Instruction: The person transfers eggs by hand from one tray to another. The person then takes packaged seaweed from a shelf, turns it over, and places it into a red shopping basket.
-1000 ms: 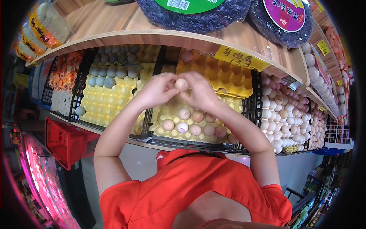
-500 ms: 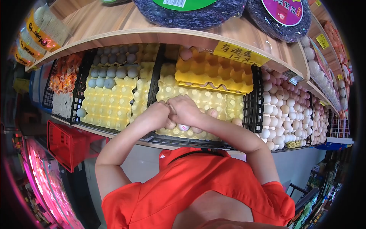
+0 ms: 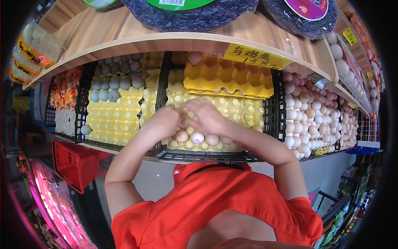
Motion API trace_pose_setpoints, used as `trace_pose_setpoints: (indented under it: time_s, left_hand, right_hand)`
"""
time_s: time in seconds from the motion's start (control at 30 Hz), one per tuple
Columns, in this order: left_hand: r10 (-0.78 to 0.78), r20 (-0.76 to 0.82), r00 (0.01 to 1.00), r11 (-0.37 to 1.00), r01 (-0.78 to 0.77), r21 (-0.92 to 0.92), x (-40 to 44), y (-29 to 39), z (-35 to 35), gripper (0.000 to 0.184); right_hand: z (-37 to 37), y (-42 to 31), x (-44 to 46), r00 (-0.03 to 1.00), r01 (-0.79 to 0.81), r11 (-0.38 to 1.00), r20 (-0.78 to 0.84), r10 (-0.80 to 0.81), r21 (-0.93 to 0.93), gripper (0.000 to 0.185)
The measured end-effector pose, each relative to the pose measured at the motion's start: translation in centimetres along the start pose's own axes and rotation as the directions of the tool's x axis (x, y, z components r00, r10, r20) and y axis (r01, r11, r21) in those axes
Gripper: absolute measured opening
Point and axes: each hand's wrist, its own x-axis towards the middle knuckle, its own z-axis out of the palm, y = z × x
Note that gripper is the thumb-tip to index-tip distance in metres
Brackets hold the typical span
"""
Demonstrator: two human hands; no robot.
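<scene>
My left hand [image 3: 163,120] is closed over the yellow egg tray [image 3: 238,108], its fingers curled; what they hold, if anything, is hidden. My right hand [image 3: 204,115] is blurred beside it, with fingers stretched out and the thumb apart. Between the two hands shows a brownish egg [image 3: 183,120]; I cannot tell whether it rests in the tray or is touched. In the tray's front row sit several stamped eggs, among them a brown egg [image 3: 181,136] and a paler egg [image 3: 197,138]. Part of that row lies under my right forearm.
Orange-yellow trays [image 3: 230,76] are stacked behind my hands. To the left, another yellow tray [image 3: 114,112] bears bluish eggs [image 3: 113,96]. A black crate wall [image 3: 279,108] divides off white eggs [image 3: 296,126]. Above hangs a wooden shelf edge [image 3: 145,39]. A red basket [image 3: 68,166] stands lower left.
My hands, close together before, have separated a little. My left hand has shifted left, and my right hand's fingers have straightened. More front-row eggs now show, and the view has shifted slightly.
</scene>
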Motion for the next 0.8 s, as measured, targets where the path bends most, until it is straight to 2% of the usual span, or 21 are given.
trace_pose_setpoints:
  time_s: [0.07,0.1,0.13,0.17,0.23,0.27,0.33,0.37,0.43,0.47,0.5,0.53,0.57,0.6,0.67,0.73,0.8]
  left_hand:
    - [0.037,-0.141,0.989,0.997,-0.027,0.068,1.2,-0.6,-0.9,0.03]
    - [0.033,-0.143,0.989,0.998,-0.024,0.063,2.0,-0.7,-1.6,0.03]
    - [0.059,-0.261,0.964,0.998,-0.047,0.052,2.7,-0.5,-2.5,0.032]
    - [0.083,-0.377,0.922,0.996,-0.071,0.045,3.6,-0.4,-3.3,0.035]
    - [0.075,-0.521,0.85,0.997,-0.063,0.041,6.0,-0.7,-4.1,0.043]
    - [0.074,-0.525,0.848,0.997,-0.062,0.041,7.6,-0.8,-4.5,0.043]
    - [0.033,-0.675,0.737,0.997,-0.073,-0.031,9.9,-0.7,-5.5,0.034]
    - [0.035,-0.674,0.738,0.997,-0.073,-0.027,10.3,-0.7,-5.4,0.034]
    - [0.052,-0.723,0.689,0.986,-0.152,-0.074,10.6,-0.2,-5.7,0.035]
    - [0.08,-0.752,0.655,0.992,-0.126,-0.005,11.3,-0.6,-4.9,0.031]
    - [0.081,-0.745,0.662,0.992,-0.124,-0.002,11.2,-0.4,-5.1,0.031]
    - [0.023,-0.674,0.739,0.995,-0.085,-0.06,11.1,-0.4,-5.3,0.03]
    - [-0.036,-0.592,0.805,0.993,-0.04,-0.114,11.0,-0.3,-5.5,0.029]
    - [-0.036,-0.584,0.811,0.993,-0.038,-0.114,10.8,-0.1,-5.7,0.029]
    - [-0.103,-0.52,0.848,0.943,-0.083,-0.322,10.6,0.1,-6.2,0.027]
    - [-0.112,-0.529,0.841,0.93,-0.098,-0.354,11.4,-0.9,-5.4,0.026]
    - [-0.125,-0.542,0.831,0.918,-0.111,-0.381,11.6,-1.4,-4.8,0.026]
  right_hand:
    - [-3.2,0.5,0.9,0.99,-0.007,0.999,-0.139,0.0,-0.05,0.042]
    - [-4.8,0.7,1.4,0.983,-0.095,0.995,-0.155,0.097,0.019,0.04]
    - [-6.4,0.9,2.1,0.967,-0.181,0.98,-0.164,0.193,0.089,0.039]
    - [-7.9,1.1,2.7,0.968,-0.179,0.98,-0.161,0.191,0.085,0.039]
    - [-10.2,1.6,4.0,0.945,-0.306,0.942,-0.165,0.283,-0.138,0.042]
    - [-10.3,2.7,4.6,0.946,-0.302,0.943,-0.165,0.279,-0.141,0.042]
    - [-9.8,4.2,5.7,0.884,-0.375,0.922,-0.338,0.324,-0.096,0.044]
    - [-9.7,4.9,5.7,0.882,-0.375,0.922,-0.341,0.324,-0.093,0.044]
    - [-10.3,4.1,6.3,0.88,-0.437,0.896,-0.164,0.445,0.086,0.046]
    - [-10.3,3.6,6.9,0.879,-0.437,0.895,-0.164,0.447,0.093,0.046]
    - [-10.1,3.1,7.6,0.873,-0.485,0.874,-0.042,0.486,0.035,0.047]
    - [-9.8,3.0,8.0,0.848,-0.524,0.851,0.081,0.524,-0.028,0.049]
    - [-9.0,3.9,8.3,0.845,-0.529,0.848,0.085,0.529,-0.018,0.049]
    - [-8.2,4.6,8.7,0.875,-0.478,0.878,0.076,0.478,-0.029,0.05]
    - [-7.2,5.9,8.8,0.901,-0.426,0.904,0.068,0.428,-0.041,0.052]
    - [-7.4,5.2,8.7,0.902,-0.425,0.892,0.012,0.432,-0.153,0.054]
    - [-6.7,6.3,9.1,0.906,-0.418,0.899,0.019,0.424,-0.13,0.054]
